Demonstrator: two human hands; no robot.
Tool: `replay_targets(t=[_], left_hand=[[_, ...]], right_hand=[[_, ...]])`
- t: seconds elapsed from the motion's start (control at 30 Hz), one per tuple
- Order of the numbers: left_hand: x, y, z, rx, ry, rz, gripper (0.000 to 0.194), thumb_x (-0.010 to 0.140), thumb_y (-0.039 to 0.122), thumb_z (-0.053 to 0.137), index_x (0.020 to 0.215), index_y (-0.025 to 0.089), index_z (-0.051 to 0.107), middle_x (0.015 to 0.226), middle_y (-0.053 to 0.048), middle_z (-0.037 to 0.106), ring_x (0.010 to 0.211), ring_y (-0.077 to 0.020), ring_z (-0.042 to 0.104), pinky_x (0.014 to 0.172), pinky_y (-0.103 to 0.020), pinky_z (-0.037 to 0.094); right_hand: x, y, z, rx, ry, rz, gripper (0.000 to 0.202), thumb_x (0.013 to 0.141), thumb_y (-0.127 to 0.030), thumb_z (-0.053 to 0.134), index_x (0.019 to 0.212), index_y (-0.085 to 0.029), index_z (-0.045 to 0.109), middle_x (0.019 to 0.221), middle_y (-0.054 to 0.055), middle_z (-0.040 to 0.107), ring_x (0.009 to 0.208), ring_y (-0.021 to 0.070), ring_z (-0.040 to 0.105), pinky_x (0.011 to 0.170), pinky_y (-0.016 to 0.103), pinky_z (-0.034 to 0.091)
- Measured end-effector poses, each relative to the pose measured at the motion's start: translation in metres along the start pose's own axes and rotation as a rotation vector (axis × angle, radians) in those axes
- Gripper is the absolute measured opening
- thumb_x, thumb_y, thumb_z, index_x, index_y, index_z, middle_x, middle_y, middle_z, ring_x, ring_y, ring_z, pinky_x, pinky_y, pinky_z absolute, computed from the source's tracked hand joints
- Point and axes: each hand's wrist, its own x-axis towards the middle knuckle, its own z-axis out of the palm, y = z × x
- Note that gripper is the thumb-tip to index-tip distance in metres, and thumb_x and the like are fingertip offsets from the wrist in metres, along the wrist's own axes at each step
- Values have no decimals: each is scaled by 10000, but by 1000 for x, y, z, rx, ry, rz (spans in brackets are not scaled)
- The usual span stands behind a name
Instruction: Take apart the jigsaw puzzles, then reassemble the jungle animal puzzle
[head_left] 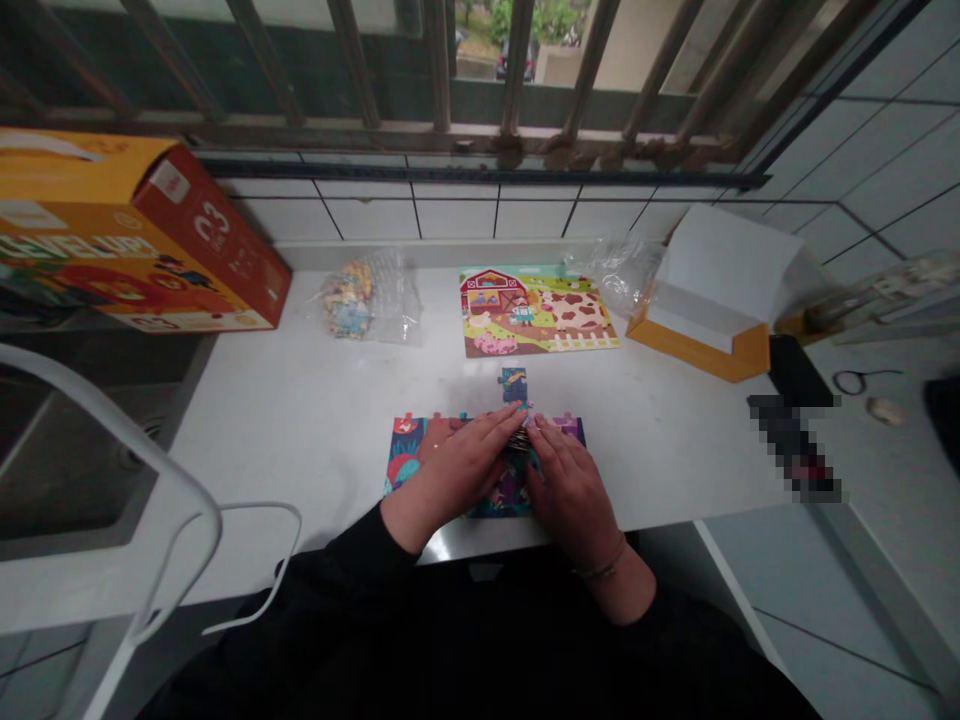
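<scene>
1. Hands: two, both over one partly built puzzle [405,465] at the near edge of the white counter [262,430].
2. Puzzle pieces: one blue piece [514,383] shows just beyond the fingertips; whether it joins the puzzle, I cannot tell. Several knobs stick out along the puzzle's far edge.
3. Cards: one farm picture [540,312], lying flat beyond the puzzle, with one spotted cow on it.
4. Bags: two, both clear — one bag of pieces [349,300] on the left, too crowded to count, and one crumpled bag [615,270] on the right.
5. Boxes: two — a large orange box [75,240] at far left, and a smaller opened box [697,340] at right, its white lid raised.
6. Left hand [466,462]: fingers nearly straight and close together, slanting over the middle of the puzzle.
7. Right hand [570,485]: fingers slightly bent and close together, tips just beside the left ones. One thin bracelet [604,562] circles the wrist.
8. Grip: the hands cover what lies beneath, so I cannot tell whether either one pinches a piece.
</scene>
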Motion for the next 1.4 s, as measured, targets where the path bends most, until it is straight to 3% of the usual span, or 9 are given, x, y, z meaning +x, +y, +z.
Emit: replay_targets(t=[0.13,0.3,0.43,0.53,0.63,0.9,1.17,1.4], left_hand=[[0,2,1,92,0,-10,863,970,24,504,1758,216,209,1738,-177,465,1596,-286,490,1279,-535,488],[-1,5,-4,111,15,-54,763,999,65,536,1721,154,305,1674,-210,543,1531,-314,569,1244,-541,517],[-3,3,-4,47,32,-78,711,998,80,553,1682,176,383,1649,-192,577,1480,-299,620,1231,-516,529],[-4,3,-3,6,38,-81,712,983,64,543,1665,223,413,1680,-161,550,1499,-296,601,1237,-523,518],[-5,3,-1,12,39,-94,775,946,52,568,1679,233,396,1697,-163,529,1516,-305,581,1253,-533,490],[-4,3,-11,61,20,-215,665,956,160,664,1597,257,519,1477,-120,727,1238,-324,746,1118,-559,538],[-1,0,-14,-6,21,-194,608,877,122,768,1456,240,620,1419,-108,746,1291,-322,709,1088,-534,557],[0,2,-15,-26,22,-230,543,906,145,789,1422,245,658,1352,-98,776,1222,-297,734,1046,-487,571]], right_hand=[[-4,-2,0,26,-30,53,792,1059,-138,571,1772,-185,228,1677,206,537,1555,352,528,1220,607,528],[-5,-1,-4,37,-23,89,776,1061,-196,598,1757,-180,255,1645,224,554,1506,370,565,1184,622,557],[-5,2,-8,123,10,108,635,1072,-194,585,1678,-187,398,1549,206,640,1451,346,619,1179,602,569],[-4,5,-8,221,50,181,451,1077,-240,607,1525,-211,560,1368,164,744,1291,316,728,1107,542,628],[1,7,-6,288,27,230,398,1076,-258,607,1471,-217,591,1285,133,779,1156,286,787,1030,485,669],[20,10,-7,342,2,120,339,1089,-189,549,1411,-243,640,1332,107,779,1253,262,748,1122,487,616],[23,9,-10,325,-5,158,359,1073,-215,588,1427,-221,641,1334,134,756,1273,291,717,1126,526,596],[26,8,-9,335,105,191,184,1088,-228,598,1211,-258,731,1182,81,811,1141,259,769,1075,479,619]])
